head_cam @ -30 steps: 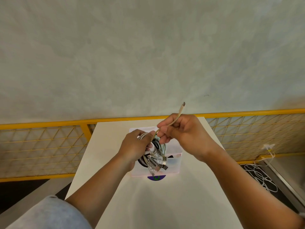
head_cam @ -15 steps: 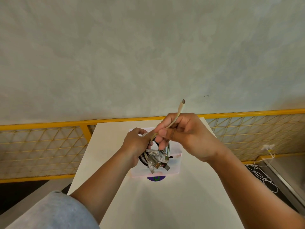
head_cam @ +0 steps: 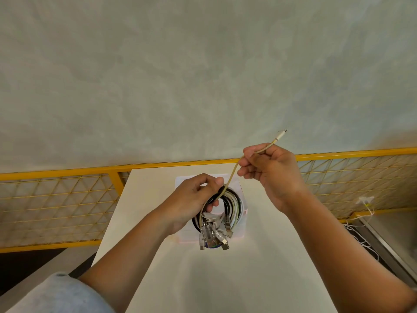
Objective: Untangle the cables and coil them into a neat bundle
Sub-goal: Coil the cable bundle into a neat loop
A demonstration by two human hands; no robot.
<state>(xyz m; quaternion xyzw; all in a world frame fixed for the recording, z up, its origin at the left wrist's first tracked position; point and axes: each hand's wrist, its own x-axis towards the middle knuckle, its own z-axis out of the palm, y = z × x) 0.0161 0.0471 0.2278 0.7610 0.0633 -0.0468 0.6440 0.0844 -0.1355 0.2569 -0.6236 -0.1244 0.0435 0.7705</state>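
Note:
A coil of black, white and beige cables (head_cam: pixel 232 205) hangs above the table, with several metal plugs (head_cam: pixel 214 236) dangling from its lower edge. My left hand (head_cam: pixel 194 199) grips the left side of the coil. My right hand (head_cam: pixel 270 170), up and to the right, pinches the free end of a beige cable (head_cam: pixel 234 172). That cable runs down into the coil. Its small connector (head_cam: pixel 281 135) sticks out past my fingers.
A white table (head_cam: pixel 225 279) lies below, with a pale pink-edged box (head_cam: pixel 239 233) under the coil. A yellow mesh fence (head_cam: pixel 56 199) runs behind the table along a grey wall. Loose white wires (head_cam: pixel 365 213) lie on the floor at the right.
My right hand has pulled the beige cable's end up and to the right, away from the coil, so a longer stretch is free. My left hand keeps its hold.

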